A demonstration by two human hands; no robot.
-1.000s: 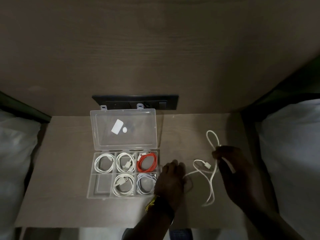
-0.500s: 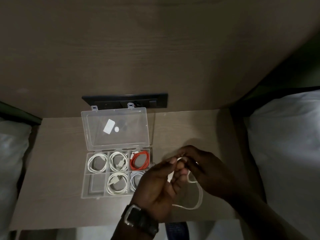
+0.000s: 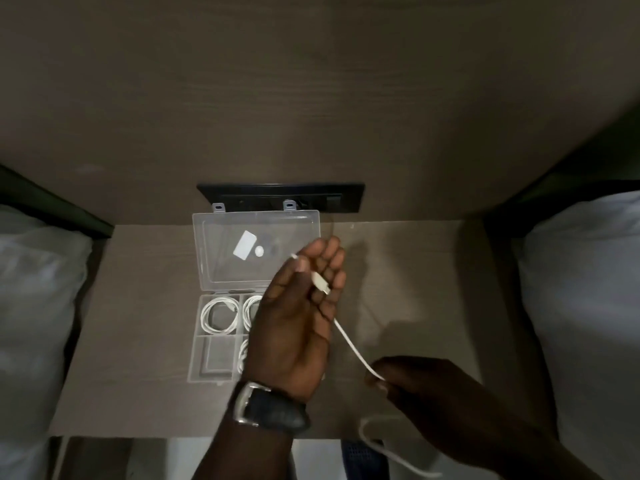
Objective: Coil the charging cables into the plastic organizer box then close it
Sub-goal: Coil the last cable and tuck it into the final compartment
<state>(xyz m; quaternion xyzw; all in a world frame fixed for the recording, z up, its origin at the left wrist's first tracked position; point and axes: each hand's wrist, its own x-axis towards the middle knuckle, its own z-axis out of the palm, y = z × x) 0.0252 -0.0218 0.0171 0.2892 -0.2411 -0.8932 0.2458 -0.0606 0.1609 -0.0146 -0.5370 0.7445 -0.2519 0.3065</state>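
Left-hand fingers [image 3: 323, 271] curled loosely around the plug end of a white charging cable [image 3: 349, 339], connector lying across the palm, thumb pressing the cord near the tip. Left hand [image 3: 298, 323] raised palm-up right over the organizer box [image 3: 214, 344], hiding its right-side compartments. Black wristwatch [image 3: 270, 408] strapped on that wrist.

Right-hand fingers [image 3: 379, 377] pinched on the same cable further down, so the cord runs taut-ish between the two hands. Right hand [image 3: 436, 410] low, to the right of the box and near the table's front edge. Rest of the cable dangling in a loop past that edge, below the right hand.

Box itself sitting open on the wooden table [image 3: 145, 341], clear lid [image 3: 256, 251] flipped back toward the wall with a white sticker on it. Coiled white cable [image 3: 219, 313] in the back-left compartment, front-left compartment looking bare, bits of more white coils peeking out beside the left hand.

Black socket panel [image 3: 280, 197] on the wall just behind the lid. White pillows [image 3: 585, 306] either side of the table.
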